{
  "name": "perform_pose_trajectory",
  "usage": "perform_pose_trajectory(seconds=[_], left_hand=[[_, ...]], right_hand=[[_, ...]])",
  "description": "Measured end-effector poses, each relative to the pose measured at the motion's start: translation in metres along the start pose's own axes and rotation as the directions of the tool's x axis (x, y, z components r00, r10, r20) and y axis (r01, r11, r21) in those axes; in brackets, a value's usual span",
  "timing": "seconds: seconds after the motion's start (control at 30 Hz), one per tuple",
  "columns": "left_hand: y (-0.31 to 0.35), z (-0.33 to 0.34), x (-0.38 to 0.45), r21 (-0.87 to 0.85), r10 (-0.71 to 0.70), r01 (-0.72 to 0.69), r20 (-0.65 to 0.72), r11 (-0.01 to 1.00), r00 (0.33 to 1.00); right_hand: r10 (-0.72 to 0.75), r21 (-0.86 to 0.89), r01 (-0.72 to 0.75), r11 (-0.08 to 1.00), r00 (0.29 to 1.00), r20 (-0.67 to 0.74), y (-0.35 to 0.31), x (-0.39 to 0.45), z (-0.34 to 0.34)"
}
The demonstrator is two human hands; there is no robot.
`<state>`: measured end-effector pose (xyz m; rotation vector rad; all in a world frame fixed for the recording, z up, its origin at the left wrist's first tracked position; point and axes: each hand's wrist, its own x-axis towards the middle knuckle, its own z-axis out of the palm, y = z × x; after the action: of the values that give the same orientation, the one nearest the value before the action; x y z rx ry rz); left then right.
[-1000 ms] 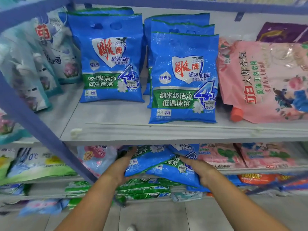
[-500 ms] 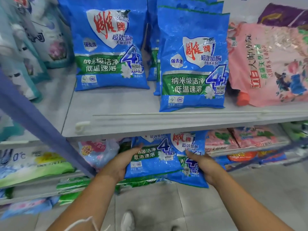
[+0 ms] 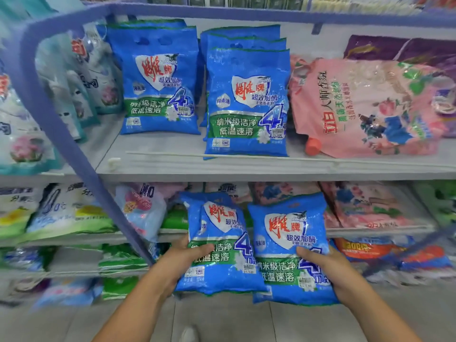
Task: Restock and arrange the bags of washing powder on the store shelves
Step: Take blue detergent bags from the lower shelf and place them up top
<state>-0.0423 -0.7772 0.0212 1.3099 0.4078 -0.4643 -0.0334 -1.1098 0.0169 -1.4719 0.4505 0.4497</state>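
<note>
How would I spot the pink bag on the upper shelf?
Find the upper shelf with two rows of blue washing powder bags. Just right of them lies the pink bag, turned sideways, the only one with an orange cap at its lower left corner.

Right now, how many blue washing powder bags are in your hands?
2: one in the left hand, one in the right hand, held side by side below the upper shelf. None seems hidden behind them.

Both hands' fingers point(image 3: 311, 253) vanish behind the held bags point(image 3: 288, 245); lower shelves point(image 3: 74, 265) blur.
</note>
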Motion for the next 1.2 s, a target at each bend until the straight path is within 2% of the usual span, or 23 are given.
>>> perform_pose_trajectory(seconds=[0.27,0.43,0.53,0.63,0.8,1.0,1.2], left_hand=[[0.011,0.021,-0.090,-0.012,0.167,-0.169,-0.087,0.986,0.982],[0.044,0.018,-0.145,-0.001,0.324,-0.328,-0.161,0.945,0.932],[0.071,0.016,-0.160,0.056,0.418,-0.415,-0.161,0.908,0.894],[0.099,0.019,-0.165,0.084,0.515,-0.508,-0.178,0.857,0.839],[0.143,0.013,-0.151,0.150,0.628,-0.610,-0.191,0.778,0.755],[0.210,-0.007,-0.119,0.256,0.735,-0.693,-0.138,0.673,0.663],[0.275,-0.038,-0.048,0.315,0.742,-0.688,-0.085,0.654,0.665]], right_hand=[[-0.065,-0.065,0.073,0.995,0.990,0.123,-0.029,-0.048,-0.009],[-0.196,-0.016,0.206,0.978,0.947,0.255,-0.056,-0.073,-0.001],[-0.322,0.010,0.336,0.942,0.894,0.312,-0.076,-0.085,0.007],[-0.416,0.053,0.421,0.905,0.857,0.304,-0.098,-0.092,0.022],[-0.543,0.065,0.542,0.838,0.815,0.203,-0.132,-0.087,0.048],[-0.583,0.145,0.566,0.812,0.801,0.134,-0.161,-0.075,0.071],[-0.600,0.192,0.576,0.795,0.792,0.108,-0.195,-0.061,0.098]])
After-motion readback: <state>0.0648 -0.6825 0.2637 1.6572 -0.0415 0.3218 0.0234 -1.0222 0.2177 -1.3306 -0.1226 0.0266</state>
